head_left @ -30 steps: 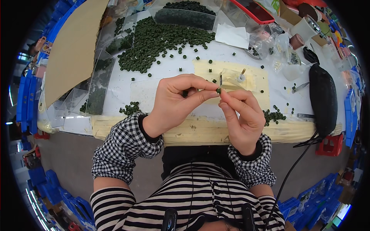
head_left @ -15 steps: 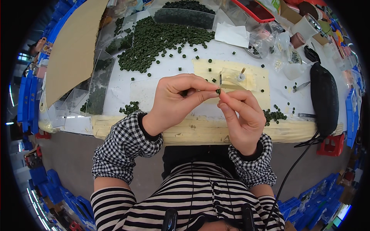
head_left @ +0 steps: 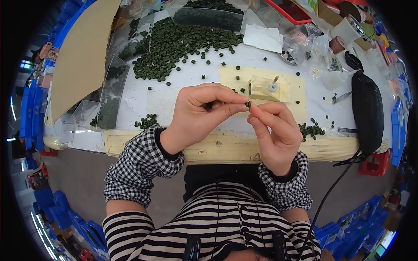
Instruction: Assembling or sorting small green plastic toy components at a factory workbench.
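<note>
Above the table's front edge, my left hand (head_left: 191,113) pinches a small dark green grooved round piece (head_left: 248,105) between thumb and forefinger. My right hand (head_left: 278,135) meets it from the other side, fingers bent and forefinger tip against the piece. More dark green shows under the curled fingers of the left hand, partly hidden. Just beyond the fingertips stands a taped yellowish block (head_left: 260,90) with a short upright brass-coloured pin (head_left: 275,80). Like pieces form a large heap (head_left: 174,48) at the back left, with a small cluster (head_left: 311,129) right of my right hand.
Clear plastic bins (head_left: 114,93) and a cardboard sheet (head_left: 82,56) stand at the left. White paper (head_left: 263,38), a red-edged phone (head_left: 291,11) and plastic bags lie at the back right. Tweezers (head_left: 342,98) rest near a black pouch (head_left: 366,108) with a cable.
Both hands keep nearly the same pose. The piece between the fingertips appears slightly turned, and the right hand has shifted a touch to the right.
</note>
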Demonstrator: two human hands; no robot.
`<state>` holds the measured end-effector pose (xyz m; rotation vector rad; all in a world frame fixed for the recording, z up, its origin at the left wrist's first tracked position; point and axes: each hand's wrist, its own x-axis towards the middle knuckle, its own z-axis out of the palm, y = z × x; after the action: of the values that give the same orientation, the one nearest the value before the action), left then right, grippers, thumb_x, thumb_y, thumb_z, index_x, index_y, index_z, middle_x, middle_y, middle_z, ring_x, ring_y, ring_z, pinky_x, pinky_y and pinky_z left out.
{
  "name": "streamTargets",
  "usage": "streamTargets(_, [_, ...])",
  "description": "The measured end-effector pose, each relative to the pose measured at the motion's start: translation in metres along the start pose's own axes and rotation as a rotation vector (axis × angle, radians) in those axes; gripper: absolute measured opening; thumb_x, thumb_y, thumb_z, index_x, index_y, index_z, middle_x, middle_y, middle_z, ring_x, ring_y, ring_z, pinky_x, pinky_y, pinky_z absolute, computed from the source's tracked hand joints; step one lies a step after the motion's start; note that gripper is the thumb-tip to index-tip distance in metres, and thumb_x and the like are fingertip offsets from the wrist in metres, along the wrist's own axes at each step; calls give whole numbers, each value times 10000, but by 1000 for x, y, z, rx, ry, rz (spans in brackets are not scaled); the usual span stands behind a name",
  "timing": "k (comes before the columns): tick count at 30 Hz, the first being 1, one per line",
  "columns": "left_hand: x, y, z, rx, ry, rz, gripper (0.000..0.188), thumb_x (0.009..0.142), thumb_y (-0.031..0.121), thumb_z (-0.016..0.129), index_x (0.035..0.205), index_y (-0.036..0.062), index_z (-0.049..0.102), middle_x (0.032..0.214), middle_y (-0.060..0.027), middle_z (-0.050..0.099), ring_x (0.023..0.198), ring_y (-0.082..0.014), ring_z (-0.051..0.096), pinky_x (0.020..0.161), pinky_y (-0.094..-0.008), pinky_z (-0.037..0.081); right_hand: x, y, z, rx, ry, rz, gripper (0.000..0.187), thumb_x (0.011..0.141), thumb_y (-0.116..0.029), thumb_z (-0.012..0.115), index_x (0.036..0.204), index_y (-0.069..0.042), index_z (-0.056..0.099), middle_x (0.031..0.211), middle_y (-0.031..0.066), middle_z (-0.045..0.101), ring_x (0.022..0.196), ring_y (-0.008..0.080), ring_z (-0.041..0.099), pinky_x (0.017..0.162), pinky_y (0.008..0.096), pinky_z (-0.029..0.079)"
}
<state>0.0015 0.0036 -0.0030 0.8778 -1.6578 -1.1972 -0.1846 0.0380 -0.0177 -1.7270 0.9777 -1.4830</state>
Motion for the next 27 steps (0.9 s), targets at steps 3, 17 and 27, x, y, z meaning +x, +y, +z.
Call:
streamTargets(3, [-1, 0, 0, -8, -1, -1, 166, 810, -74, 662, 962, -15, 694, 913, -94, 682, 784, -101, 619, 669, -199, 482, 0, -1, -1, -26, -4, 2, 294, 788, 87, 663, 1064, -11, 691, 914, 85, 614, 752, 138, 581, 653, 222, 472])
streamTargets(17, [-1, -3, 4, -20, 30, 51, 169, 803, -73, 670, 955, -5, 697, 905, -96, 683, 790, -119, 632, 679, -213, 503, -1, 0, 1, -55, 30, 2, 275, 795, 80, 660, 1052, -13, 694, 907, 86, 624, 762, 147, 587, 656, 226, 475])
streamTargets(27, [-1, 3, 3, 3, 31, -33, 152, 816, -38, 678, 962, -2, 696, 890, -74, 678, 742, -69, 579, 616, -181, 441, -2, -1, 1, 4, 40, 39, 261, 808, 67, 651, 1058, -1, 687, 905, 89, 625, 792, 157, 588, 697, 235, 475])
